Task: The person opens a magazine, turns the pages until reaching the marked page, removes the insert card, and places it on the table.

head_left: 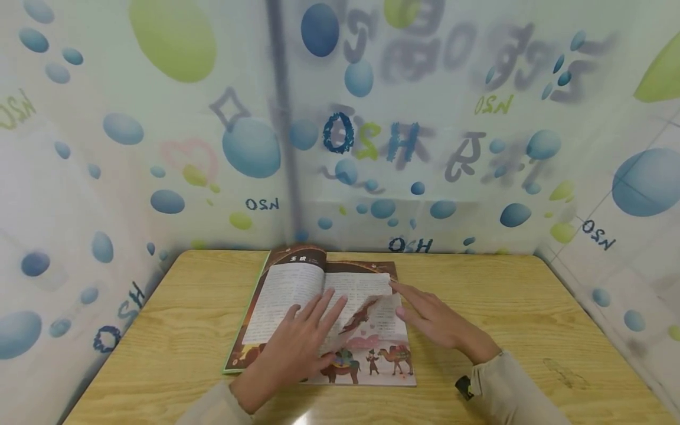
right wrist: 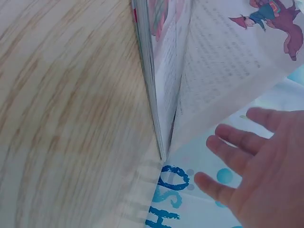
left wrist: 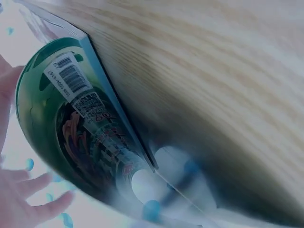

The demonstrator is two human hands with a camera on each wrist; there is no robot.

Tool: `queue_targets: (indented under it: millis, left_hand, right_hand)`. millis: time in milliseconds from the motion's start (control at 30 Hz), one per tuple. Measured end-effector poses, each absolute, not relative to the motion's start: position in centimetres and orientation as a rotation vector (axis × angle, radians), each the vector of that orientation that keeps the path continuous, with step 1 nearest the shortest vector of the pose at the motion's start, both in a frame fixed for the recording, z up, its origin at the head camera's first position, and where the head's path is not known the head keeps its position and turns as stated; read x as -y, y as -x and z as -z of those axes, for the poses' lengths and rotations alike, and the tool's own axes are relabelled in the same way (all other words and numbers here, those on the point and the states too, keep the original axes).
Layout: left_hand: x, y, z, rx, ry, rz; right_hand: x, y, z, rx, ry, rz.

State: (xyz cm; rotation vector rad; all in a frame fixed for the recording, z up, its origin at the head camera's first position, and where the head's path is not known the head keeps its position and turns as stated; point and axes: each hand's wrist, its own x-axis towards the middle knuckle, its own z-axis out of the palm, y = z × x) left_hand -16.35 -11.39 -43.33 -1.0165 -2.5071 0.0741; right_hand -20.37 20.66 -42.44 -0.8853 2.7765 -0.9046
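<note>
An open magazine (head_left: 281, 301) with printed text and pictures of camels lies on the wooden table. One right-hand page (right wrist: 218, 71) is raised off those beneath it. My left hand (head_left: 300, 339) is spread over the middle of the magazine, fingers extended. In the left wrist view, the green back cover (left wrist: 40, 99) with its barcode curves up beside that hand. At the magazine's right edge is my right hand (head_left: 432, 319), its fingers fairly straight beside the page. The right wrist view shows these fingers (right wrist: 240, 142) apart, with nothing between them.
The pale wooden table (head_left: 504, 295) extends on both sides of the magazine. Behind it hangs a white sheet (head_left: 451, 195) printed with blue and green drops and H2O lettering, which also encloses the sides. A small black object (head_left: 464, 388) sits at my right sleeve.
</note>
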Motion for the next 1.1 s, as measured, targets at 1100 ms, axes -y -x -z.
queue_targets:
  millis: [1100]
  left_hand:
    - [11.5, 16.7, 43.1, 2.436, 1.023, -0.410]
  right_hand:
    - [-19.3, 19.8, 43.9, -2.713, 0.946, 0.503]
